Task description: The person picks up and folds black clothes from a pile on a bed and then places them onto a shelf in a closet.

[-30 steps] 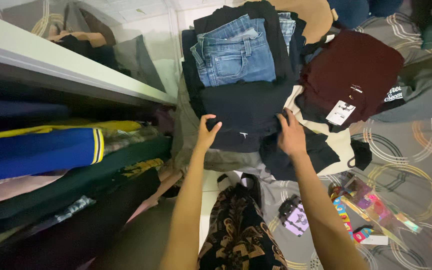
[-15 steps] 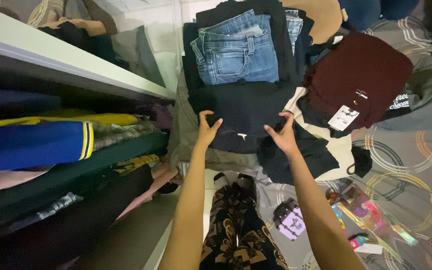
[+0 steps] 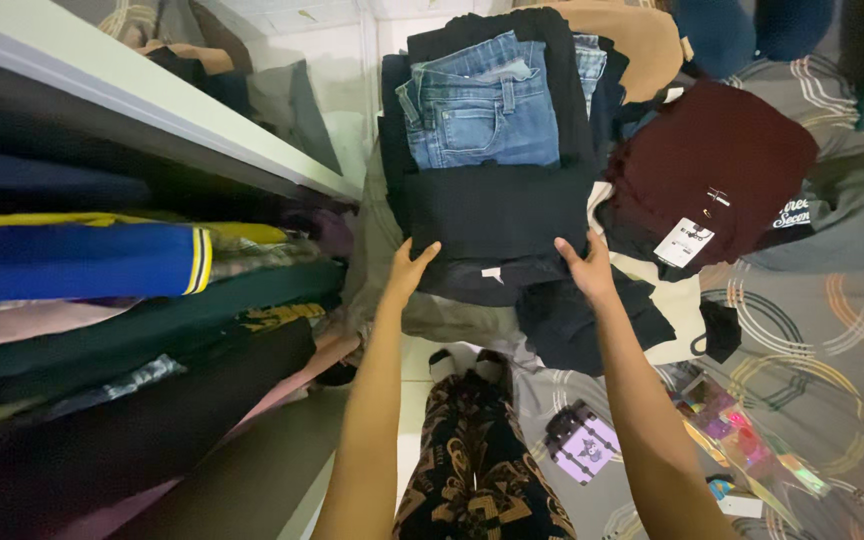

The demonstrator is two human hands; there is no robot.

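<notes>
Below the folded jeans (image 3: 482,105), the left hand (image 3: 407,270) and right hand (image 3: 584,268) each pinch an edge of the black garment (image 3: 497,220). Gripped only at its near edge, that garment looks likely to sag and drag the jeans off the pile.

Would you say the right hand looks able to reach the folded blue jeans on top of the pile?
Probably yes: the right hand grips the black garment just below the jeans, and nothing lies between.

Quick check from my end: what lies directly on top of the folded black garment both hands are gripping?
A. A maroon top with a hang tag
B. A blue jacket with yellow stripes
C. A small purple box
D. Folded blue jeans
D: the folded blue jeans sit on the far part of the black garment, whose near edge the left hand and right hand grip.
</notes>
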